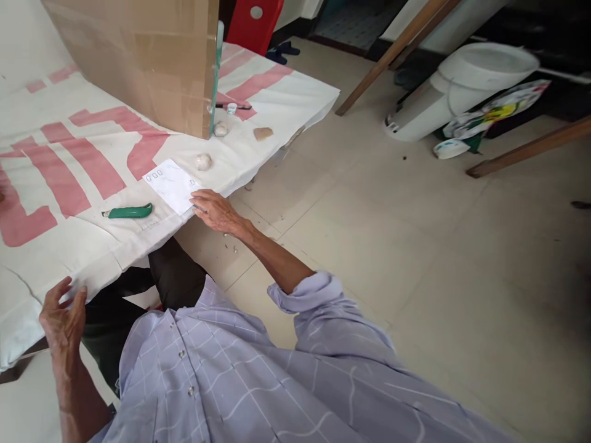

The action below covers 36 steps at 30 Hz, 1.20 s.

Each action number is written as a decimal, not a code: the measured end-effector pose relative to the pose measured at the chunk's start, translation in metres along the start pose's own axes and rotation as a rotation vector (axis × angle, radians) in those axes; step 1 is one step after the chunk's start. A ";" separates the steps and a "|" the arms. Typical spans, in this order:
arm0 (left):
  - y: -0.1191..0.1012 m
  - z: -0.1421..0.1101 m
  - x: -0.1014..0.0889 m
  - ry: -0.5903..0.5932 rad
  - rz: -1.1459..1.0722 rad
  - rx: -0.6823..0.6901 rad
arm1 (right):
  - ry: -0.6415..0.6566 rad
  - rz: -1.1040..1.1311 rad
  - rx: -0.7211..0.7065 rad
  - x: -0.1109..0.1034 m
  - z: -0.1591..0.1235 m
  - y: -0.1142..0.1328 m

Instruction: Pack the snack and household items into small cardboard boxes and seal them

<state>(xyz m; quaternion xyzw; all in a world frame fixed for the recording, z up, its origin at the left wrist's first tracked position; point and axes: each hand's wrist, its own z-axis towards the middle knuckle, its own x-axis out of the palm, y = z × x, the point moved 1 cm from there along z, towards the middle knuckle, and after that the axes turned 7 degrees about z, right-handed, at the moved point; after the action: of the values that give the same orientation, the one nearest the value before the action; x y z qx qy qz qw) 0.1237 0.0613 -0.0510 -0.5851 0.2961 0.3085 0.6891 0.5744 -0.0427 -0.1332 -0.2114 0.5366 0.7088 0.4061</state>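
Observation:
My right hand (215, 210) rests at the near right corner of a flat white square panel (170, 184) with digits and a small symbol printed or displayed on it. Its fingers stretch over the panel's edge, touching it; the thumb is hard to make out. At the table's near edge on the left, my left hand (63, 314) is open and empty, thumb and fingers apart. A green utility knife (128, 211) lies left of the panel. Just beyond the panel sits a pale round lump (203, 162), with a second lump (220, 128) farther back.
A large cardboard box (170, 74) stands on the cloth-covered table (28, 277). Near it lie a brown scrap (263, 133) and a dark slim tool (240, 107). Right of the table are wooden legs (369, 74) and a white bucket (489, 61) on the tiled floor.

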 end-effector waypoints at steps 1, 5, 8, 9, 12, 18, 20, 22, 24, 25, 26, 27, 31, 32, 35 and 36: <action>0.000 0.000 0.000 0.003 0.004 0.003 | 0.017 -0.009 0.003 0.007 0.001 0.000; 0.003 -0.001 -0.002 0.004 0.023 0.016 | 0.041 -0.051 0.027 0.016 0.008 -0.004; 0.010 -0.003 -0.002 -0.005 0.037 0.001 | 0.050 -0.090 0.033 0.013 0.010 -0.002; 0.013 -0.003 -0.002 -0.006 0.036 -0.009 | 0.049 -0.098 0.032 0.012 0.009 0.000; 0.023 -0.003 0.001 -0.012 -0.007 -0.006 | 0.003 -0.104 0.059 0.013 0.011 0.011; 0.036 -0.010 0.006 -0.039 -0.069 0.090 | -0.095 -0.030 -0.032 0.046 0.035 0.054; 0.038 -0.023 0.006 -0.036 -0.080 0.138 | -0.091 -0.002 -0.081 0.065 0.043 0.069; 0.043 -0.036 0.005 -0.061 -0.055 0.143 | -0.110 0.005 -0.113 0.084 0.048 0.077; 0.052 -0.045 0.003 -0.104 -0.014 0.131 | -0.123 0.004 -0.150 0.105 0.054 0.078; 0.057 -0.049 0.001 -0.129 0.009 0.124 | -0.119 0.003 -0.175 0.115 0.057 0.076; 0.063 -0.051 -0.002 -0.160 0.031 0.114 | -0.113 -0.005 -0.201 0.124 0.059 0.074; 0.070 -0.053 -0.007 -0.194 0.053 0.102 | -0.112 -0.025 -0.212 0.131 0.060 0.071; 0.091 -0.057 -0.045 -0.360 0.123 0.050 | -0.132 -0.107 -0.231 0.142 0.057 0.064; 0.095 -0.056 -0.060 -0.421 0.154 0.037 | -0.137 -0.110 -0.236 0.143 0.055 0.063; 0.109 -0.047 -0.112 -0.663 0.332 -0.024 | -0.141 -0.095 -0.234 0.142 0.054 0.062; 0.114 -0.043 -0.130 -0.737 0.398 -0.062 | -0.140 -0.090 -0.229 0.142 0.054 0.062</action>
<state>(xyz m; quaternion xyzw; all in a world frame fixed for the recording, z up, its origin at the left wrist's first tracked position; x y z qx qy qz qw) -0.0486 0.0229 -0.0277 -0.3873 0.1277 0.6330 0.6581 0.4493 0.0512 -0.1830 -0.2302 0.4127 0.7595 0.4470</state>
